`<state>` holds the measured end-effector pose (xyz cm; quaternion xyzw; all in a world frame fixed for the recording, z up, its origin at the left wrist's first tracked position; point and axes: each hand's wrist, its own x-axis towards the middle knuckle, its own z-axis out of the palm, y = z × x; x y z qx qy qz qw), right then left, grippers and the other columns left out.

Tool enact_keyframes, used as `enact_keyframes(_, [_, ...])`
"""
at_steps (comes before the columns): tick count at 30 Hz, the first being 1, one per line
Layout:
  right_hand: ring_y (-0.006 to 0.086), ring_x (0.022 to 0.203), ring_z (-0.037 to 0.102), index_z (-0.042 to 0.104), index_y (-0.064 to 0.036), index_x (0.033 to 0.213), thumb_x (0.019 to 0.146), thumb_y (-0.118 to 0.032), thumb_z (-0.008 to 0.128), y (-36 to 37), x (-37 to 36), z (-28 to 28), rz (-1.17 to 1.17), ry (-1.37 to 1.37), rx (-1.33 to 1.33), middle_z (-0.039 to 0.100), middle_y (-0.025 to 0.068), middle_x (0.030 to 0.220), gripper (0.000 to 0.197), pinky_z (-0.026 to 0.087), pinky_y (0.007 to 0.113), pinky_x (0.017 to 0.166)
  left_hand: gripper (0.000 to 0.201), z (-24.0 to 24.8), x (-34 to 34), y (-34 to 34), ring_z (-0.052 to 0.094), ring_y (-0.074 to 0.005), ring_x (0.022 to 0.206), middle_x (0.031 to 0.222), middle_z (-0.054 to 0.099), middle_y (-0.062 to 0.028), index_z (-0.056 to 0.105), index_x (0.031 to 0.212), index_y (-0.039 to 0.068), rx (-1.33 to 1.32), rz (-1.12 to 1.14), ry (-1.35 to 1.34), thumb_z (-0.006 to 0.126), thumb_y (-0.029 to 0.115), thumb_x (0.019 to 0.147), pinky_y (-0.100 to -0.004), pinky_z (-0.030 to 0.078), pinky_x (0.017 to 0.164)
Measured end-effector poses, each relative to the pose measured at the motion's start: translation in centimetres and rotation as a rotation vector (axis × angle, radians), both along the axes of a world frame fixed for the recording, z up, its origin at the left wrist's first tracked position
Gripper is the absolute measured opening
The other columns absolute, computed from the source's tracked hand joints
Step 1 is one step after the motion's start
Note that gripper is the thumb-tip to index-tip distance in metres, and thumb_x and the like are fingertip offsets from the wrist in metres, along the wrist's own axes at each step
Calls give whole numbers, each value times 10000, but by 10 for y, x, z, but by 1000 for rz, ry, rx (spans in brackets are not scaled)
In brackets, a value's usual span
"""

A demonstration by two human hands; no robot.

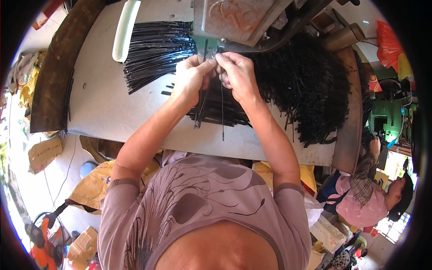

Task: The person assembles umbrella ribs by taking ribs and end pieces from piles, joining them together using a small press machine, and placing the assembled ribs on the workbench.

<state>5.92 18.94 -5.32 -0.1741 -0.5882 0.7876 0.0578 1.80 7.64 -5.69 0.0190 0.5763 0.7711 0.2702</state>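
Both my hands meet at the middle of the metal worktable [103, 94], just below a grey machine head [243, 18]. My left hand [191, 74] is closed round a few thin black rods [200, 110] that slant down toward me. Thumb and fingers of my right hand [238, 74] pinch the top of a single thin black rod [222, 108], which hangs toward the near edge. The fingertips hide the rod ends. More loose rods [231, 118] lie between my forearms.
A neat row of black rods [157, 54] lies left, beside a white curved bar [125, 33]. A tangled black heap [310, 85] fills the right side. Brown raised edging [58, 58] bounds the table. Far right, another person [364, 202] reaches toward a green machine [387, 119].
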Motion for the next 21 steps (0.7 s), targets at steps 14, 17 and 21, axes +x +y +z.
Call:
enact_keyframes(14, [51,422,427,584,30,783,788,-107,553,62,43,29,-113,-47,395,519,35,603,141,293,184,338,161,6,-13,-15,386,-65,391,565,525,-19,513,644,60,2,-117,-59,566,108,788,-183,314,375])
enact_keyframes(17, [47,424,417,583,32,785,786,-98,555,77,53,37,-139,-68,440,514,32,588,133,285,181,339,152,21,-27,-39,374,-44,389,579,525,-6,523,664,71,-72,-166,-34,568,142,792,-174,302,364])
enact_keyframes(21, [35,441,399,592,20,795,786,-102,559,91,65,34,-115,-149,525,496,11,594,127,277,173,362,158,52,-54,-104,442,-110,428,589,540,-57,539,703,27,-774,-362,490,603,161,755,-213,341,402])
